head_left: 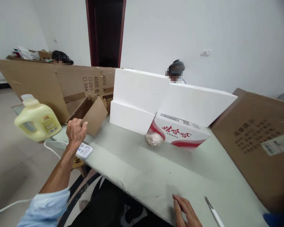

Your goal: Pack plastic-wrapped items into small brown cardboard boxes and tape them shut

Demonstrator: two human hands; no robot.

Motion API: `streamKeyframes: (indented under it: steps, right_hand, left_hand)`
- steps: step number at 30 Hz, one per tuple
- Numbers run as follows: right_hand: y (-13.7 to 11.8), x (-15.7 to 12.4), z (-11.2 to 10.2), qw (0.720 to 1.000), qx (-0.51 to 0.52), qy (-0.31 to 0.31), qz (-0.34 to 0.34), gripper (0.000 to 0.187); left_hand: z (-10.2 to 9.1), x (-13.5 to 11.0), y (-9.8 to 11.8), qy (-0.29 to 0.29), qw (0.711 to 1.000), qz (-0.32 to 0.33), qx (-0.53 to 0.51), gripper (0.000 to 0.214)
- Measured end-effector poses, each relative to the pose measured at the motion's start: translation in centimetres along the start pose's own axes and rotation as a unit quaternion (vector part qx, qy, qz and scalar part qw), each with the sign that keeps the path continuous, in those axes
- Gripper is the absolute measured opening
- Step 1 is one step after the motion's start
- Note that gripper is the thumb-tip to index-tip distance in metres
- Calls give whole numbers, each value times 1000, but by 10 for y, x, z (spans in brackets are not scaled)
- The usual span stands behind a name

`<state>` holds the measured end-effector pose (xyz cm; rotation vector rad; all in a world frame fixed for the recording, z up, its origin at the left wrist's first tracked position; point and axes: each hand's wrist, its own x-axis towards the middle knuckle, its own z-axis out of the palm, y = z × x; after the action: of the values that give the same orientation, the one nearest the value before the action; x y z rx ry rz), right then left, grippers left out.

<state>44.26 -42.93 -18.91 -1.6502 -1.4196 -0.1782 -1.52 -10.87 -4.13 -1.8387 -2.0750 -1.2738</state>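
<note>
My left hand point(76, 134) is closed on the near edge of a small open cardboard box point(97, 116), which sits tilted at the table's left side. Its fingertips are partly hidden by the hand itself. Just below the wrist lies a flat white rectangular item point(84, 151) with a printed label. Low in the view, my right hand point(186, 212) rests over the table's near part, fingers loosely stretched and holding nothing. A slim knife with a pale handle point(214, 212) lies to its right.
A yellow detergent jug point(38, 119) stands left of the table point(137, 167). White foam blocks point(137, 88), a red-and-white carton point(180, 129) and a clear crumpled bundle point(154, 139) line the back. Large cardboard point(257, 135) rises at right. Two people sit behind the barriers.
</note>
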Motion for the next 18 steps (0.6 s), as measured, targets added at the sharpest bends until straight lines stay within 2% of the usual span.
streamKeyframes:
  steps: [4,6,8,11,14,16,18]
  right_hand:
    - [-20,17,0,1000,22,2,23,24]
    - [-28,27,0,999,32,-11,42,26]
    - [-34,37,0,997,41,-25,54,42]
    - [-44,47,-2,994,72,-67,55,87]
    - [-59,51,-7,980,111,-148,76,119]
    - [-72,50,-12,964,140,-202,101,126]
    - [-84,49,-18,947,182,-237,118,125]
  left_hand:
    - [-25,-54,21,-17,989,118,-86,29]
    - [-37,-74,35,-43,962,212,-167,29]
    - [-47,-90,48,-82,916,308,-243,25]
    - [-57,-103,64,-158,848,407,-300,22]
    - [-63,-107,75,-261,785,452,-335,22]
    - [-62,-103,81,-327,754,447,-352,24]
    - [-56,-97,85,-368,739,423,-373,26]
